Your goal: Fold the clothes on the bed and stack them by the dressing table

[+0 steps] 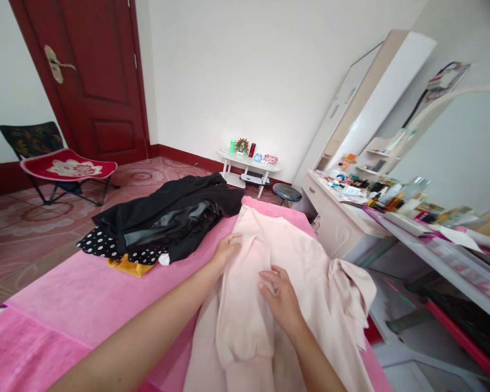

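A pale pink sweatshirt [302, 261] lies spread in front of me. One sleeve [245, 305] is folded lengthwise over its body, the ribbed cuff towards me. The other sleeve [353, 288] is bunched at the right edge. My left hand [227, 251] rests at the top of the folded sleeve, near the shoulder, fingers stretched over the cloth. Just right of that sleeve is my right hand [281, 296], its fingers apart and slightly curved, holding nothing; whether the fingertips touch the cloth I cannot tell.
Under the sweatshirt is a pink cover [147, 299]. Dark clothes [175, 212] are piled on its left, with a polka-dot piece [102, 243] and a yellow one [133, 265] beneath. A cluttered dressing table [343, 209] stands right; a folding chair [71, 166] is left.
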Available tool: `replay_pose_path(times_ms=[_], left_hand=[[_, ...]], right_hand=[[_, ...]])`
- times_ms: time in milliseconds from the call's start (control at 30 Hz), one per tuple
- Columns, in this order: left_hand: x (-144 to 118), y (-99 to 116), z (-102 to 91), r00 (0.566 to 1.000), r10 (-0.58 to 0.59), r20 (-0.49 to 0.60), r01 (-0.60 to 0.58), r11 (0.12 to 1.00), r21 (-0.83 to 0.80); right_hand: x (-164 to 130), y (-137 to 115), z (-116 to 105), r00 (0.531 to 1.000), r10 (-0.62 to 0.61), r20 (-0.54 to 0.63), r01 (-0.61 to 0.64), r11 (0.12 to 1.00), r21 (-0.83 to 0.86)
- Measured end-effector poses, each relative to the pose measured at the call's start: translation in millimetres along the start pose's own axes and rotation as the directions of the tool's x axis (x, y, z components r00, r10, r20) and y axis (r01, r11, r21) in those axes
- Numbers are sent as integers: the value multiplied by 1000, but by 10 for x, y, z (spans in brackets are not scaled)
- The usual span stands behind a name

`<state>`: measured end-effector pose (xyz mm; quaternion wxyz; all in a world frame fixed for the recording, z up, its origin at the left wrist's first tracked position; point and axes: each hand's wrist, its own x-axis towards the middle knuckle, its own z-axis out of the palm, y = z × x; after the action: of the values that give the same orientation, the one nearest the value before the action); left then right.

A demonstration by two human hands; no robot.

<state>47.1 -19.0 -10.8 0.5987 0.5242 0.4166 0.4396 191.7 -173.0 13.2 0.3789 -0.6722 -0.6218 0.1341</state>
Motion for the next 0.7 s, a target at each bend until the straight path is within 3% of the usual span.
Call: replay_pose_path(times_ms=[200,333,400,467,600,633,700], left_hand=[[756,150,82,984,-105,147,122,987,-110],[1092,126,234,948,-169,268,203,974,-102],[1234,128,327,930,-190,314,227,970,-88],[1377,138,417,926,-197,322,234,969,-81],[1582,98,522,939,-198,279,221,974,-52],[1597,68,529,942,-202,268,219,975,-36],[1578,0,527,946,-208,250,215,977,-2]], right_hand=[[-7,126,122,999,28,-24,-24,986,166],[-44,186,104,999,36,-5,-35,989,144],[-57,206,105,998,54,-15,-49,974,220],[-70,212,120,986,163,-22,-143,915,376],[-93,223,159,899,432,64,-377,694,614],[-97,234,166,897,438,59,-381,698,606],[-105,266,177,928,373,-3,-319,797,512]])
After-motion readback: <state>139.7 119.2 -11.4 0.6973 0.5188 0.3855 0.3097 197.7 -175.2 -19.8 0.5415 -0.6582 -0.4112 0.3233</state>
